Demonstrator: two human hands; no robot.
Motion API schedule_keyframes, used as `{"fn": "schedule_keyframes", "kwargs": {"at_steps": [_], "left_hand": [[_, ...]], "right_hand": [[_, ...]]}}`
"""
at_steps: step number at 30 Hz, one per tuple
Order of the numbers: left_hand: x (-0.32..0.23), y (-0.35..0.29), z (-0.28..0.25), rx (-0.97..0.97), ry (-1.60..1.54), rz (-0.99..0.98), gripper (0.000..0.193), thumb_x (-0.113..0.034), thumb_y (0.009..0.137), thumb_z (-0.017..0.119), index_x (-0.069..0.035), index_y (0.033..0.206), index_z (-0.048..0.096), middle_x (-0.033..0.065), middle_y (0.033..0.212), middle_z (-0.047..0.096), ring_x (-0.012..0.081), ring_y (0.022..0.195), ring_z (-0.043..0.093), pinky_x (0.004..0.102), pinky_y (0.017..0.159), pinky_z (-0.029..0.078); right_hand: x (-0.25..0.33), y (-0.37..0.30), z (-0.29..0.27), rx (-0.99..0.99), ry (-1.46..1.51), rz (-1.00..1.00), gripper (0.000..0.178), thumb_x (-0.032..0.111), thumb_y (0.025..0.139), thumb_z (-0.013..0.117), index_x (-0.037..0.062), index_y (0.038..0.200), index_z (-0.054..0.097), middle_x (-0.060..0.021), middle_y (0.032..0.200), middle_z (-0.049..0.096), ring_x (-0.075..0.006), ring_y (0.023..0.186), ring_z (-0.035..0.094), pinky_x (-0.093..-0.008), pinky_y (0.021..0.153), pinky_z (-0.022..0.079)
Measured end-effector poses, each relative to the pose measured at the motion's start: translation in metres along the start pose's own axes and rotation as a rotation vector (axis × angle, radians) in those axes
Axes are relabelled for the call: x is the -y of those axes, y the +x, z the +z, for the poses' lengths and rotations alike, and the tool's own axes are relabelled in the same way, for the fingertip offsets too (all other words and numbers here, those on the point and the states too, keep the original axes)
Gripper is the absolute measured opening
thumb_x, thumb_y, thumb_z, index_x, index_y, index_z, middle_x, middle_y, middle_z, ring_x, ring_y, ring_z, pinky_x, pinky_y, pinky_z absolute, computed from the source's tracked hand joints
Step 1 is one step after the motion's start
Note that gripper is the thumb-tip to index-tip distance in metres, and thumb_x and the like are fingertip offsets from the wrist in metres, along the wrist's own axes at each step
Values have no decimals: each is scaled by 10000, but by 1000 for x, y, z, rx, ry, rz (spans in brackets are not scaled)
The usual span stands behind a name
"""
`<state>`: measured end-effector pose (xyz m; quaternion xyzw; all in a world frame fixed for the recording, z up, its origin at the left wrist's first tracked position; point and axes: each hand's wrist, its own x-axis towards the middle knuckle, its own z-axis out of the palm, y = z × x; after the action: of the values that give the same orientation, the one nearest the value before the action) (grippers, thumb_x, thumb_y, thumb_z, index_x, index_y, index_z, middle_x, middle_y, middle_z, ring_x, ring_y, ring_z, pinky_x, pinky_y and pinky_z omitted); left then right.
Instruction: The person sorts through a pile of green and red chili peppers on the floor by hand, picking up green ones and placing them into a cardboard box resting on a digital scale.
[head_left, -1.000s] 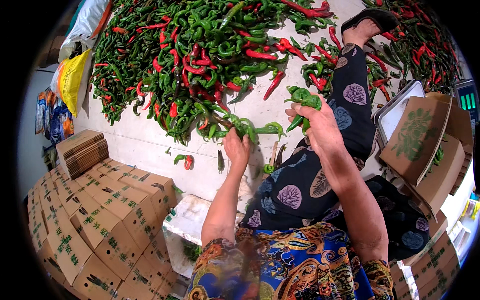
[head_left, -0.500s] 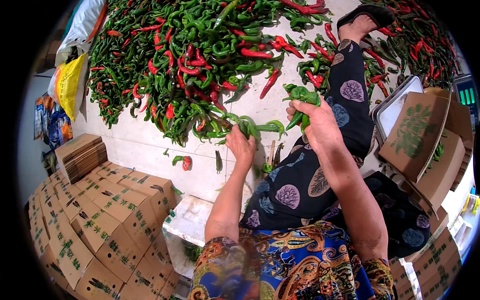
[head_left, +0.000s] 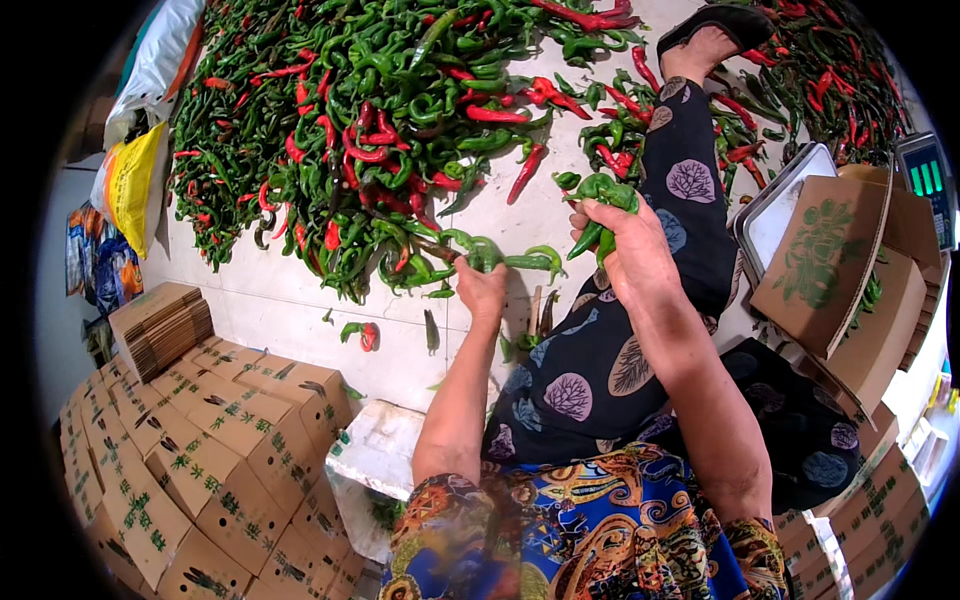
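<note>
A large heap of green and red chili peppers (head_left: 330, 110) spreads over the pale tiled floor. My left hand (head_left: 482, 288) is at the heap's near edge, its fingers closed on a green pepper (head_left: 484, 254). Right beside it lies another curled green pepper (head_left: 541, 260) on the floor. Over my outstretched leg, my right hand (head_left: 632, 240) is closed round a small bunch of green peppers (head_left: 604, 192), with ends poking out above and below the fingers.
Printed cartons (head_left: 215, 420) stand stacked at the left, with flat cardboard (head_left: 160, 325) on top. A white foam box (head_left: 375, 455) is near my left arm. On my right are an open carton (head_left: 822, 265), a scale's metal tray (head_left: 790, 215) and its lit display (head_left: 926, 180).
The whole scene has shifted slightly as the view turned. My left hand still works at the heap's near edge; my right hand keeps its bunch of green peppers.
</note>
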<state>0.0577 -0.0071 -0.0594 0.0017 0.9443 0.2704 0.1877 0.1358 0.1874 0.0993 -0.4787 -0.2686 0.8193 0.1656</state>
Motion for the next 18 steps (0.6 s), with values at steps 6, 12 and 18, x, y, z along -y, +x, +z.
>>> {"fn": "schedule_keyframes", "kwargs": {"at_steps": [6, 12, 18], "left_hand": [[-7, -17, -23, 93, -288, 347, 399, -45, 661, 658, -10, 1038, 532, 125, 858, 604, 224, 772, 591, 297, 734, 482], [-31, -24, 4, 219, 253, 901, 421, 25, 630, 599, -60, 1035, 522, 141, 893, 551, 358, 880, 526, 410, 775, 462], [-27, 5, -8, 455, -150, 383, 409, -57, 672, 696, -33, 1054, 551, 135, 906, 626, 276, 818, 613, 342, 724, 493]], "right_hand": [[4, 0, -5, -33, 51, -16, 225, 22, 835, 597, 25, 1047, 521, -84, 914, 610, -191, 786, 619, -343, 705, 509], [0, -1, -3, -2, 53, -13, 220, 25, 837, 594, 37, 1044, 520, -68, 908, 608, -176, 766, 610, -328, 688, 496], [1, -2, 2, -12, 81, -25, 219, 19, 832, 597, 25, 1036, 516, -69, 879, 604, -176, 755, 606, -324, 668, 495]]}}
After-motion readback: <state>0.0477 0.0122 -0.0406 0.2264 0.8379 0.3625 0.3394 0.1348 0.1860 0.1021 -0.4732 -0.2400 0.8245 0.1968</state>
